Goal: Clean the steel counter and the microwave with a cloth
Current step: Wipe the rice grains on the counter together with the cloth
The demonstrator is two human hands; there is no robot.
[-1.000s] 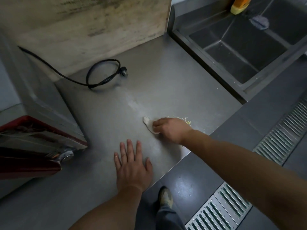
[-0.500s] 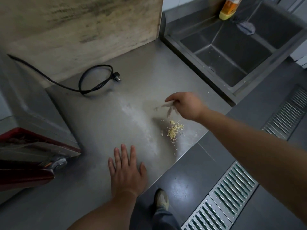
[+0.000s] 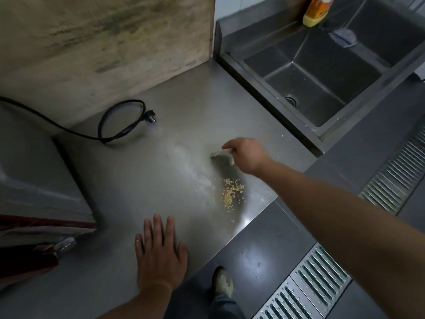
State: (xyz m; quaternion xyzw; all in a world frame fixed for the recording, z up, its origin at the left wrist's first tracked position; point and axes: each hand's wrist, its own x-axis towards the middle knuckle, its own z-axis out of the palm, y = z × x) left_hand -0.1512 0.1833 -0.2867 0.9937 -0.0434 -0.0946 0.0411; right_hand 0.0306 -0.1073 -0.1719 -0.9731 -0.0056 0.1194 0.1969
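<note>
1. Cloth: small, pale, crumpled, blurred; pinched in right hand fingers, on or just above the counter, cannot tell which.
2. Counter: brushed steel, dull sheen, whitish smear beside cloth.
3. Crumbs: yellowish, grain-like pile near the counter's front edge, just below the cloth.
4. Left hand: flat, fingers spread, palm on steel, holding nothing.
5. Microwave: grey boxy body, red trim, far left.
6. Cord: black, looped, plug lying loose.
7. Board: stained, leaning at the back.
8. Sink: steel, rectangular; orange bottle on its rim, label unreadable.
</note>
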